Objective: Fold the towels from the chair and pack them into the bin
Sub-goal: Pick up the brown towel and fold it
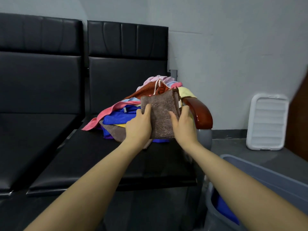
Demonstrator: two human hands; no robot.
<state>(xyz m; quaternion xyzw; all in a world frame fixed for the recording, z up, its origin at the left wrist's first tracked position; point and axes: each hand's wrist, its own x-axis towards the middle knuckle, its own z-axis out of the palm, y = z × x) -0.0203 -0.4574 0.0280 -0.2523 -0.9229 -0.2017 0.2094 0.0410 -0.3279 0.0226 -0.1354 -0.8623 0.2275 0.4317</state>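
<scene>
Both my bare arms reach forward over the black padded bench seat (93,157). My left hand (139,126) and right hand (184,125) each grip a side edge of a folded brown terry towel (160,114), thumbs on its near face, fingers curled behind. The towel is held upright above the seat's right rear corner, long axis vertical, face toward me. Behind it lies a heap of pink, blue, rust and yellow towels (126,112) against the glossy red-brown armrest (200,112). The seat's front half is bare. A grey plastic bin (266,174) stands off the right edge, a blue cloth (225,209) inside; its white ribbed lid (267,122) leans on the wall.
</scene>
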